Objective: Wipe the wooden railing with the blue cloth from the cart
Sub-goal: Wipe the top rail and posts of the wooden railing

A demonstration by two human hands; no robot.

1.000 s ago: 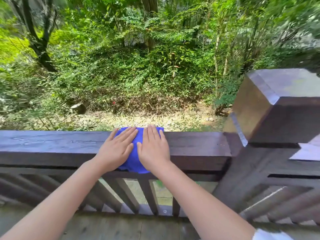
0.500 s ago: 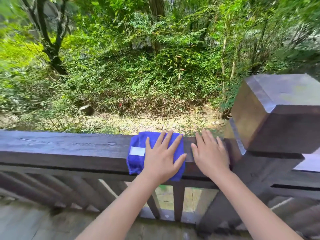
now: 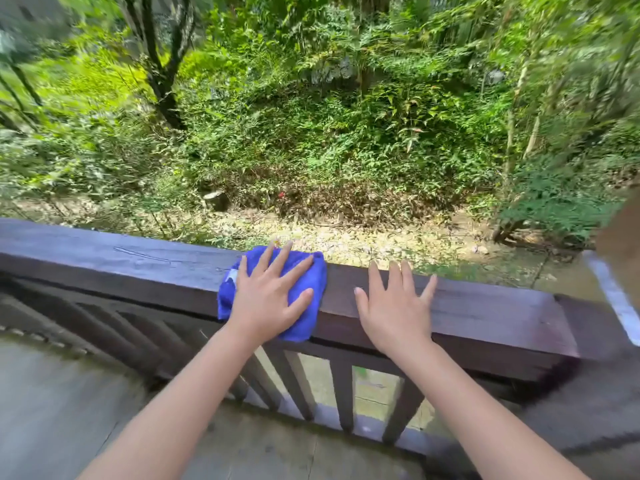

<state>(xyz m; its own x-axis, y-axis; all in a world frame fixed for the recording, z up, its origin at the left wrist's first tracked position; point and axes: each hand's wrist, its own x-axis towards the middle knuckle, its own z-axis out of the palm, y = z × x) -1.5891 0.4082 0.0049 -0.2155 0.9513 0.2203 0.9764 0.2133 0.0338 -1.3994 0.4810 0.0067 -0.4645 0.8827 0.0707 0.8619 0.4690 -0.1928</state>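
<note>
Blue cloth (image 3: 313,271) drapes over the wooden rail (image 3: 485,306), pressed flat under the left hand (image 3: 266,299); the right hand (image 3: 394,310) rests open on bare wood.

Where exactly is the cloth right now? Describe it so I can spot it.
Find the dark wooden railing crossing the frame. The blue cloth is draped over its top rail, left of centre, pressed flat under the left hand. It is the only bright blue thing; the right hand rests on bare wood.

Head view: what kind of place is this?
Likely an outdoor wooden deck or walkway beside woodland. A dark wooden railing with upright balusters edges plank flooring, and beyond it lie leaf-strewn ground and dense green undergrowth.
</note>
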